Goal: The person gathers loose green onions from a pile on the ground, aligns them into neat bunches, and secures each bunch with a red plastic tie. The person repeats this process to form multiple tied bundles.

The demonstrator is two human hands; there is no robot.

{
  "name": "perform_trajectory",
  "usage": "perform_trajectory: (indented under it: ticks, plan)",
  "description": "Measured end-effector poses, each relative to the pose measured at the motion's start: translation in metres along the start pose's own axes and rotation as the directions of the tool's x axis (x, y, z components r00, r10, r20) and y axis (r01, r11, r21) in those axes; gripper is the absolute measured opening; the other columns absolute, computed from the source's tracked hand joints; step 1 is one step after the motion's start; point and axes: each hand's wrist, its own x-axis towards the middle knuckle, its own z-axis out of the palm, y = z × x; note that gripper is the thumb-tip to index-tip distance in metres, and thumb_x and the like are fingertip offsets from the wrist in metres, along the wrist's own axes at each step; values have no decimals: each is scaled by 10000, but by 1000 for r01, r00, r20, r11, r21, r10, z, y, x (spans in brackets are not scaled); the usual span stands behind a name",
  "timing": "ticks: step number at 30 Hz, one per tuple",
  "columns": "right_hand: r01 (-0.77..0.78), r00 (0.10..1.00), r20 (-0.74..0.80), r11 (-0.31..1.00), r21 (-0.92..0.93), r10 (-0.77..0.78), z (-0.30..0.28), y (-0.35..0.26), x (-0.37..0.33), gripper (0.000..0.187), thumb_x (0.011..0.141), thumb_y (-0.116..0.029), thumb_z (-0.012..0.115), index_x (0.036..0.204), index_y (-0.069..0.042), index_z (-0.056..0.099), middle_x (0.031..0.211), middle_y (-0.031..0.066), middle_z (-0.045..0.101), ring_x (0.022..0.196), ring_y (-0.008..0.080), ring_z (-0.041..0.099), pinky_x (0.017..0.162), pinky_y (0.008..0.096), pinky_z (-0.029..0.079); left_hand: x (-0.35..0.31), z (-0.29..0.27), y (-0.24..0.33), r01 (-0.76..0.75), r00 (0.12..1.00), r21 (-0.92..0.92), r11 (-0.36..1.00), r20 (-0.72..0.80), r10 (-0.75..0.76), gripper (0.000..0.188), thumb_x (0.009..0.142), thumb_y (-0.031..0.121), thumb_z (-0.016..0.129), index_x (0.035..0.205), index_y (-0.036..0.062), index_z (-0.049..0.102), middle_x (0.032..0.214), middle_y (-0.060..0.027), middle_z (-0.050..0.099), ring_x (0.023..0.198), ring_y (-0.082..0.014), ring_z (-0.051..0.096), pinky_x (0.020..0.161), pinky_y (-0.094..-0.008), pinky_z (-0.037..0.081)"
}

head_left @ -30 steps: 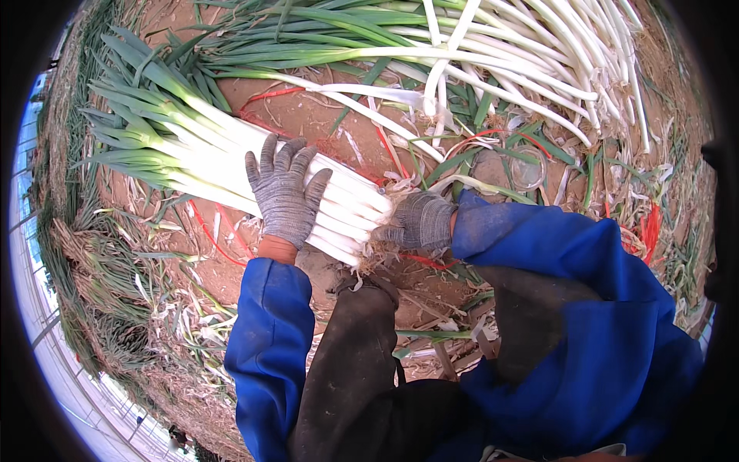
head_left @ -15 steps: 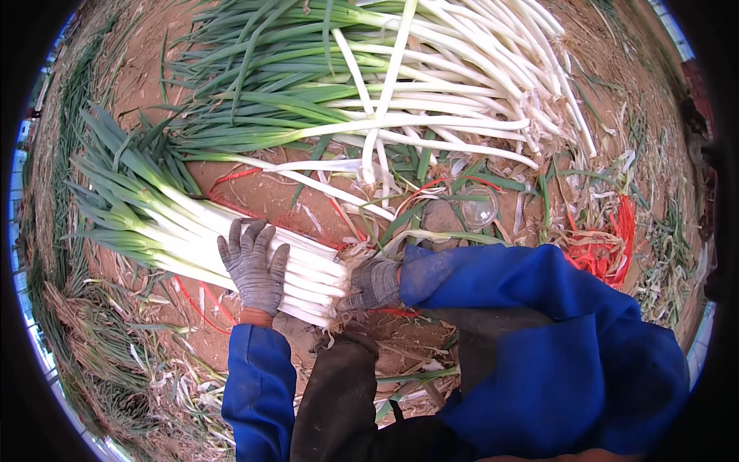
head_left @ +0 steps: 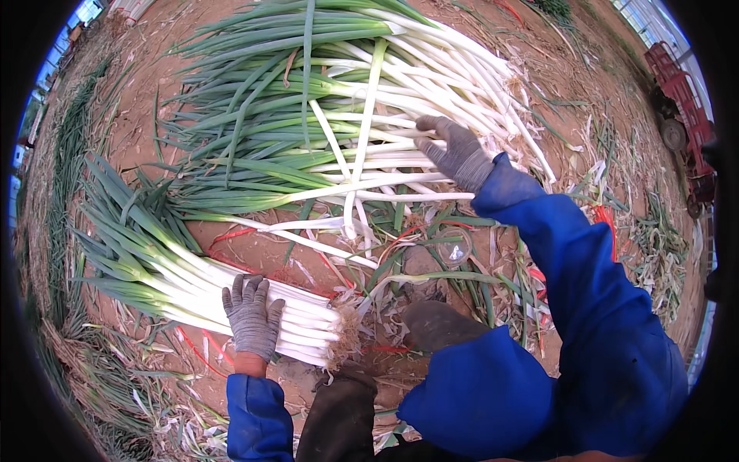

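Observation:
A neat bunch of long green onions [head_left: 306, 327] lies on the soil at the left, leaves to the far left and roots to the right. My left hand [head_left: 255, 317], in a grey glove, rests flat across its white stalks with the fingers out. Beyond it spreads a big loose pile of green onions [head_left: 265, 127], white ends toward the right. My right hand [head_left: 457, 155], gloved too, reaches over the white stalks of that pile, thumb and fingers apart. It holds nothing that I can see; whether it touches the stalks I cannot tell.
Red plastic twine [head_left: 202, 351] runs along the ground by the bunch, with more red strands [head_left: 606, 227] at the right. A clear round object [head_left: 453, 248] lies among torn leaves. Trimmed leaves [head_left: 108, 385] cover the near left. A red vehicle [head_left: 681, 100] stands at the far right.
My right hand has left the root end of the bunch and moved up and right to the loose pile. My left hand stays on the bunch. The view has shifted slightly.

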Motion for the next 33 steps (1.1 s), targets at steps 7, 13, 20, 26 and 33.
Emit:
perform_trajectory:
  ticks: [7, 13, 20, 26, 33]
  plan:
    - [-62, 997, -70, 936, -348, 40, -42, 61, 60, 607, 873, -394, 648, 1328, -25, 491, 1321, 234, 502, 1245, 359, 477, 1057, 414, 373, 0, 3, 3, -23, 998, -37, 999, -66, 21, 480, 871, 394, 563, 1208, 52, 581, 1308, -75, 505, 1372, -339, 284, 1163, -530, 45]
    - [263, 933, -114, 863, -432, -341, -51, 37, 87, 540, 880, -362, 644, 1302, -56, 504, 1264, 197, 546, 1196, 342, 501, 1030, 413, 392, -4, 1, -8, -24, 987, -39, 999, -158, 17, 508, 878, 440, 545, 1168, 24, 564, 1304, -97, 502, 1375, -363, 284, 1160, -539, 40]
    - [-281, 938, 15, 783, -555, 347, -120, 114, 148, 958, 778, -609, 677, 1443, -5, 342, 1439, 254, 390, 1347, 363, 374, 1110, 401, 311, 3, 16, 9, -22, 988, -57, 998, -153, 13, 518, 889, 464, 526, 1152, 21, 582, 1295, -100, 518, 1369, -351, 307, 1164, -528, 52]
    - [-192, 955, 83, 809, -555, 283, -55, 137, 139, 967, 760, -658, 650, 1413, 5, 385, 1376, 270, 457, 1301, 376, 429, 1082, 408, 345, -10, 11, -19, -57, 975, -10, 998, -217, 54, 452, 894, 423, 551, 1144, 47, 568, 1314, -86, 514, 1365, -342, 312, 1164, -521, 58]
    - [-220, 964, 49, 892, -395, 259, -100, 235, 150, 791, 757, -510, 750, 1279, 40, 527, 926, 112, 647, 738, 180, 584, 712, 321, 482, -1, 25, 2, -31, 988, -63, 998, -151, 21, 551, 859, 461, 586, 1249, 71, 566, 1348, -91, 483, 1358, -354, 310, 1152, -537, 93]
